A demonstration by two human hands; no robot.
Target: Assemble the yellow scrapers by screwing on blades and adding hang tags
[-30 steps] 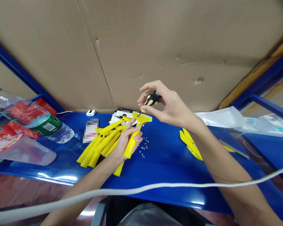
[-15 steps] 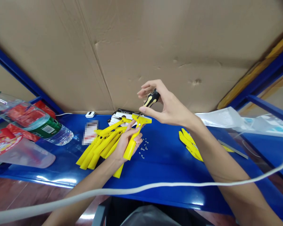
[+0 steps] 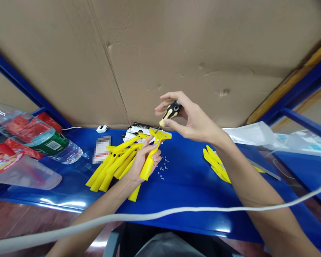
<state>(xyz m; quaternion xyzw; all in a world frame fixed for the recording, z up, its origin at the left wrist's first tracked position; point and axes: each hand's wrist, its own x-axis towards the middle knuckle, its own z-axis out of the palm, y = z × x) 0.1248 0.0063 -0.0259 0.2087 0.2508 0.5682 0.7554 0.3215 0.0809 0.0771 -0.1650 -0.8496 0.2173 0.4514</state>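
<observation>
My left hand is wrapped round a yellow plastic scraper, its wide T-shaped head pointing away from me. Above that head my right hand holds a screwdriver with a black and cream handle, thumb beneath and fingers curled over. The screwdriver's shaft slants down to the scraper's head; its tip is too small to make out. To the left lies a pile of similar yellow scrapers. Small screws and nuts are scattered on the blue table beside my left hand.
Flat yellow pieces lie at the right, partly behind my forearm. A water bottle and a plastic cup are on the left. A white cable crosses in front of me. Cardboard walls the back.
The screwdriver's handle has turned slightly in my right hand, and the fingers have shifted a little on it. My left hand keeps its hold on the scraper.
</observation>
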